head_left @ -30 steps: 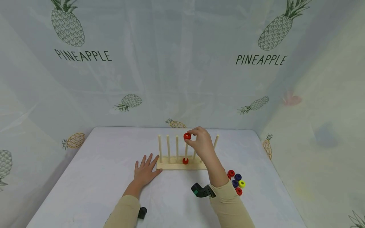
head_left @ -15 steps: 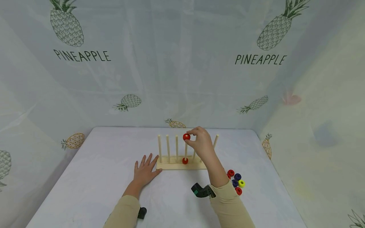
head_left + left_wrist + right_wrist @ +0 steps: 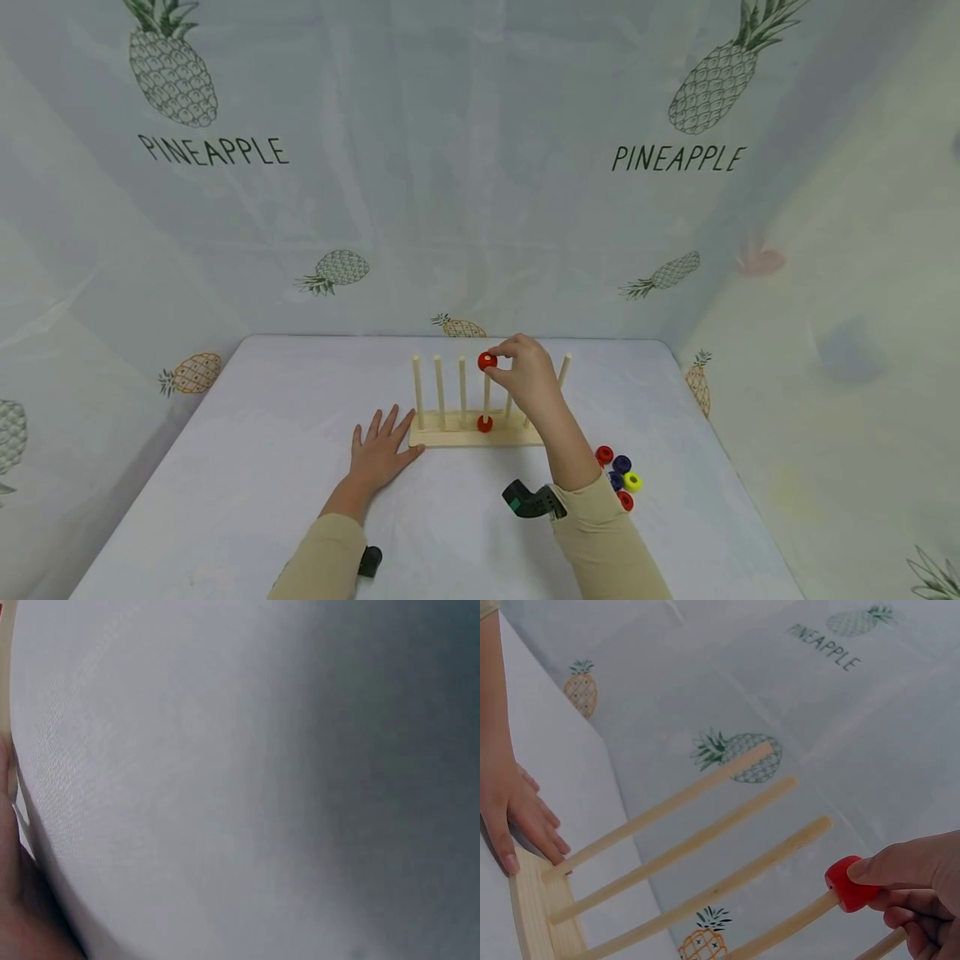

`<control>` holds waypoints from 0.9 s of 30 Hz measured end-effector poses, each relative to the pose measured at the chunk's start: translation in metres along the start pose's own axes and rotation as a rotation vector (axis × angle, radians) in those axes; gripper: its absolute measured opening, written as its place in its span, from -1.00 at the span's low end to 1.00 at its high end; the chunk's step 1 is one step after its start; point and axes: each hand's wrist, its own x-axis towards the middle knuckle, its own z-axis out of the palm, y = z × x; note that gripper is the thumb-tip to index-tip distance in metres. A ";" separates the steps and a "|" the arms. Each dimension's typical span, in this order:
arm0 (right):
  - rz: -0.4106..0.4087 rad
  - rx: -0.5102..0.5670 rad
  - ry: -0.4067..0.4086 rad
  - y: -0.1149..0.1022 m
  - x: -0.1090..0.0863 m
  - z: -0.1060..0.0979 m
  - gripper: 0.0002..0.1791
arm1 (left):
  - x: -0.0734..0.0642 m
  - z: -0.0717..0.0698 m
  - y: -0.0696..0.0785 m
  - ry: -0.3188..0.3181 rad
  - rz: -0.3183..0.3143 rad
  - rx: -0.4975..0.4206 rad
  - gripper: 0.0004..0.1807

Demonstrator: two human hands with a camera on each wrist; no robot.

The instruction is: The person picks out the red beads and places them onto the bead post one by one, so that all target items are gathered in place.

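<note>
My right hand (image 3: 525,375) pinches a red bead (image 3: 487,361) between thumb and fingers at the top of a wooden peg. In the right wrist view this red bead (image 3: 850,883) sits at the peg's tip. Another red bead (image 3: 485,424) lies at the foot of the same peg. The peg belongs to a pale wooden rack (image 3: 442,437) with several upright pegs, some partly behind my right hand. My left hand (image 3: 378,460) rests with spread fingers against the rack's left end, thumb at its front corner. In the left wrist view, only part of the left hand (image 3: 11,900) shows.
Several loose beads lie right of the rack beside my right forearm, among them a yellow bead (image 3: 632,482), a dark blue bead (image 3: 622,464) and a red bead (image 3: 604,454). The white table (image 3: 285,417) meets a pineapple-print curtain (image 3: 480,167) at the back.
The head view has shifted slightly, so everything sits a little further left. Both hands and the red bead at the peg's top keep nearly the same place.
</note>
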 end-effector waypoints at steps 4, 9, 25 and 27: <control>-0.001 -0.015 -0.018 0.000 0.001 -0.001 -0.74 | 0.002 -0.001 -0.001 -0.044 -0.004 -0.013 -0.17; 0.009 -0.028 -0.038 -0.001 0.001 -0.003 -0.72 | 0.006 -0.004 -0.002 -0.086 -0.002 -0.013 -0.16; 0.005 -0.028 -0.057 -0.004 0.003 -0.006 -0.75 | 0.019 -0.003 -0.017 -0.163 0.018 -0.007 -0.13; -0.002 -0.034 -0.060 -0.004 0.003 -0.006 -0.76 | 0.020 0.000 -0.019 -0.159 0.020 -0.008 -0.12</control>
